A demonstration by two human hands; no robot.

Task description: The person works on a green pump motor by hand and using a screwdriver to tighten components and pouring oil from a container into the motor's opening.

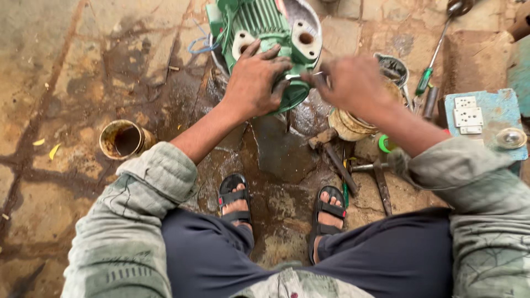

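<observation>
Dark trousers (pixel 309 259) and grey quilted sleeves (pixel 138 209) filled the near edge, with two black sandals (pixel 234 201) planted on wet, oil-stained stone paving (pixel 61 83). Ahead, the left hand (pixel 255 81) lay spread, fingers apart, flat on the green motor housing (pixel 265 33). The right hand (pixel 353 83) pinched its fingers together on a thin metal tool (pixel 301 76) at the housing's near end. A rusty tin (pixel 122 139) stood to the left; a hammer (pixel 331 154), a screwdriver (pixel 430 66) and a blue socket board (pixel 486 118) lay to the right.
</observation>
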